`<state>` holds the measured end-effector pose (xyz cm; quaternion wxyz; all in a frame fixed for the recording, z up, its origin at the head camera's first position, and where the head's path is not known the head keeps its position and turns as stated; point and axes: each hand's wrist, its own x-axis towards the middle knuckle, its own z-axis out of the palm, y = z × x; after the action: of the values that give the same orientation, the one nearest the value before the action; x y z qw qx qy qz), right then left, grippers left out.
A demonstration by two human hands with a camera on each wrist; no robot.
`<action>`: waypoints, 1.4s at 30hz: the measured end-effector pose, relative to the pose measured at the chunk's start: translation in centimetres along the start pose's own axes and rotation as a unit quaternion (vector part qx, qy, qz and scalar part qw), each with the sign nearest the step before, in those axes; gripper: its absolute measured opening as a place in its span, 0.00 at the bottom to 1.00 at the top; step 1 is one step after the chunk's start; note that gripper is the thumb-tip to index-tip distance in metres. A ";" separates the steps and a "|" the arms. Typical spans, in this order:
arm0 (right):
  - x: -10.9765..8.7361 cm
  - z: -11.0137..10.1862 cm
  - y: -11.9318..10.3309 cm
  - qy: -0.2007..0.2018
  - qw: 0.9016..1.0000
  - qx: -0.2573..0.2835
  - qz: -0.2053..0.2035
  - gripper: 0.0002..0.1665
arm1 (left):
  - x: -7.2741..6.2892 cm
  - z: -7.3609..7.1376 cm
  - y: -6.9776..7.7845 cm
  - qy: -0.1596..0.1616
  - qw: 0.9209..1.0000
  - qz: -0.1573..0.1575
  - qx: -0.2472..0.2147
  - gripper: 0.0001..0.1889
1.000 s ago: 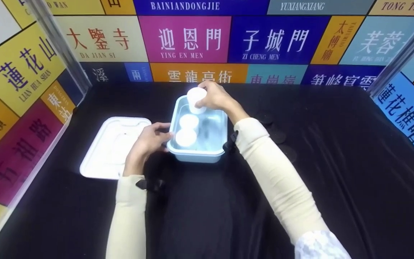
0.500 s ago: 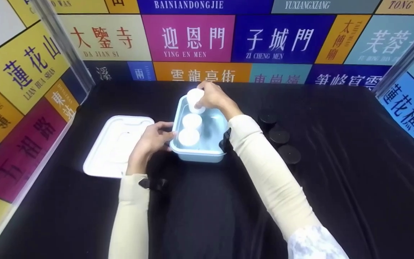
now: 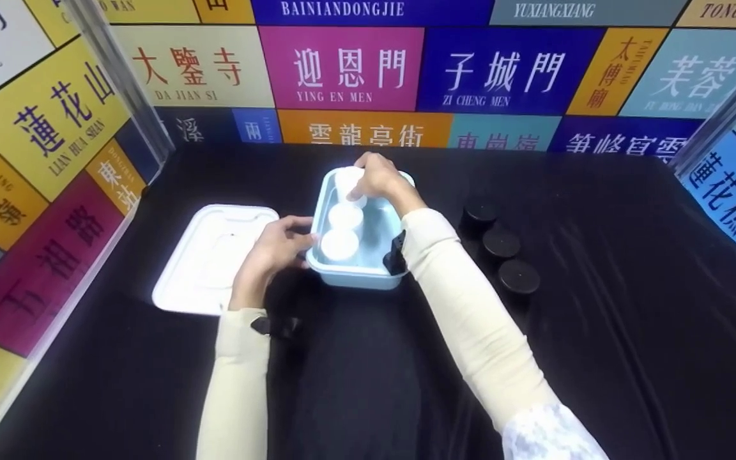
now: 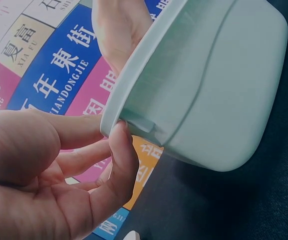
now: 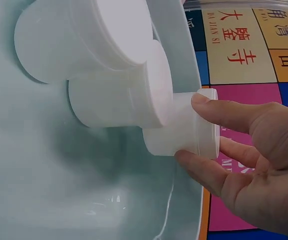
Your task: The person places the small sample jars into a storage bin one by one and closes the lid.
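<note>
Below lettered panels point(image 3: 340, 69), jars point(image 3: 340, 244) in a tub point(image 3: 361, 278)

Left: “LIAN HUA SHAN” point(image 3: 48, 105). A white lid point(image 3: 192, 271) lies on the black-draped bench point(image 3: 355, 383); the left hand point(image 3: 275, 248) pinches the tub's rim; the right hand point(image 3: 379, 177), under “YING EN MEN” point(image 3: 335, 97), grips the farthest jar point(image 3: 345, 181). Three black rounds point(image 3: 501, 243), perhaps caps, lie rightmost.

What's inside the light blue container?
Two white jars stand along the container's left side; the right hand grips a third jar at the far end. What lies beneath the standing pair is covered, and in the head view the hand hides part of the far end.
</note>
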<state>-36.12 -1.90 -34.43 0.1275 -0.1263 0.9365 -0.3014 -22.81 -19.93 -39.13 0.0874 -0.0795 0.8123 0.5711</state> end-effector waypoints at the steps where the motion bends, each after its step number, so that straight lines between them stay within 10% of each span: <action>1: 0.0 0.1 0.0 -0.002 1.000 0.000 0.002 0.39 | 0.0 0.0 0.0 0.001 1.000 -0.001 -0.001 0.25; 21: 0.1 0.5 -0.4 -0.008 1.000 -0.004 0.025 0.35 | 0.0 0.1 0.1 0.001 1.000 -0.004 -0.009 0.24; 29: 0.0 0.2 0.1 -0.025 0.997 -0.059 0.035 0.13 | 0.0 0.0 0.0 -0.001 1.000 -0.005 -0.012 0.24; 37: -0.8 -0.8 0.5 -0.038 0.998 -0.054 0.015 0.13 | -0.1 0.1 -0.2 0.000 1.000 0.005 -0.012 0.25; 42: -2.0 -2.0 0.3 -0.051 0.998 -0.037 -0.012 0.31 | -0.1 0.0 -0.2 0.000 1.000 0.016 -0.013 0.25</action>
<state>-34.93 0.03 -32.78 0.1666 -0.1573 0.9376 -0.2616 -22.65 -20.02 -39.30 0.0777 -0.0676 0.8058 0.5832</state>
